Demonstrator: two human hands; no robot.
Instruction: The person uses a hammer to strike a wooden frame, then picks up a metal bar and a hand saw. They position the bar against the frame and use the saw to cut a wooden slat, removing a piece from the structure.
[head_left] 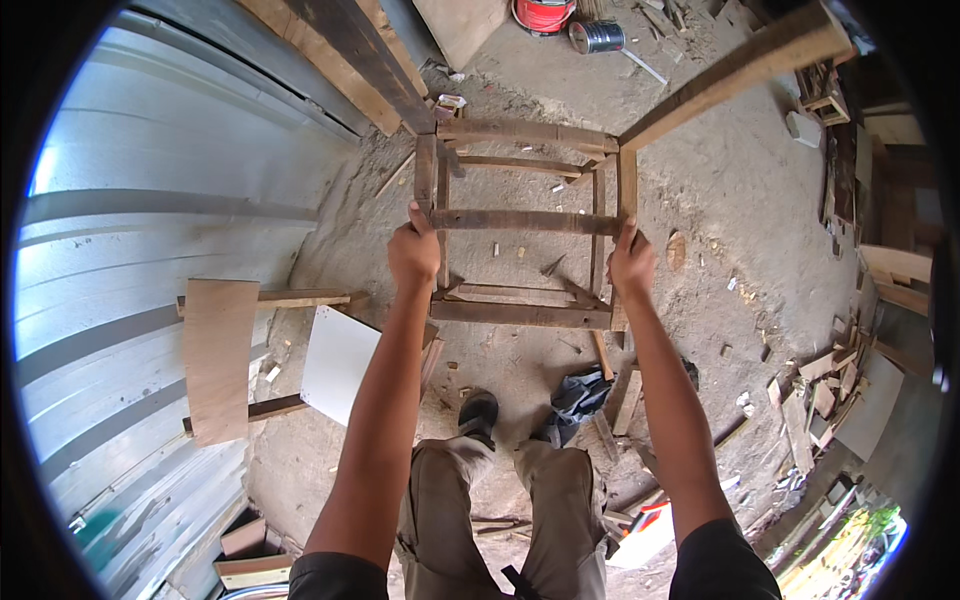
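Note:
A bare wooden chair frame (525, 221) is in front of me, its seat open between the rails. Two long posts rise from its far corners, one toward the upper left and the other, a paler post (735, 85), toward the upper right. My left hand (413, 252) is closed around the left side rail, thumb on top. On the opposite side, my right hand (632, 262) grips the right side rail in the same way. Lower crossbars and legs show through the open seat, above the dirt floor.
Metal sheeting (150, 160) lines the left side, with a plywood piece (220, 360) and a white board (340, 362) near it. Dark cloth (580, 395) lies by my feet. Wood scraps (795, 430) litter the right. A red bucket (543, 14) and dark can (597, 37) are at the far end.

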